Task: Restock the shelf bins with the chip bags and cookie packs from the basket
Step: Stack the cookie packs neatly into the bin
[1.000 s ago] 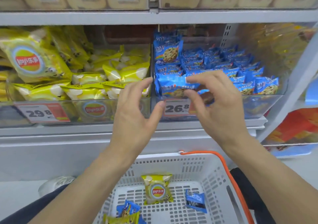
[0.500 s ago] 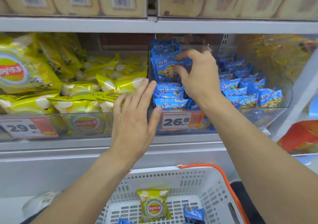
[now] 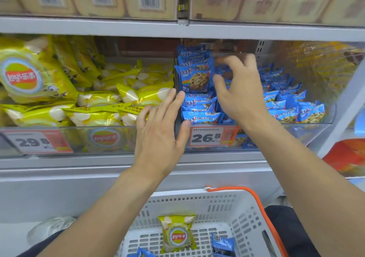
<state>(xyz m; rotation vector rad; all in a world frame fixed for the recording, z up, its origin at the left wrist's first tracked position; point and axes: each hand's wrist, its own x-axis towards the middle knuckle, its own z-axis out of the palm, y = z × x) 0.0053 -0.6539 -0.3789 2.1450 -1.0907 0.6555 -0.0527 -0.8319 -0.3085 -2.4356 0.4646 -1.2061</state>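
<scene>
I see the right hand (image 3: 240, 92) reaching into the right bin (image 3: 316, 126), fingers loosely curved and released, grasping nothing. An upright cookie pack (image 3: 195, 79) stands just left of the thumb, atop the blue stack; contact: cannot tell. Left hand (image 3: 160, 134) spread flat, fingers straight, at the divider between the bins, fingertips near the yellow chip bags (image 3: 142, 96). Near me, the white basket (image 3: 243, 213) holds one chip bag (image 3: 176, 234) and a blue cookie pack (image 3: 222, 244) to its right

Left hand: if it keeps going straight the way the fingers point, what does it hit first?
Probably the divider between the chip bin and cookie bin; the left hand points up and forward at it. Depth is unclear.
</scene>
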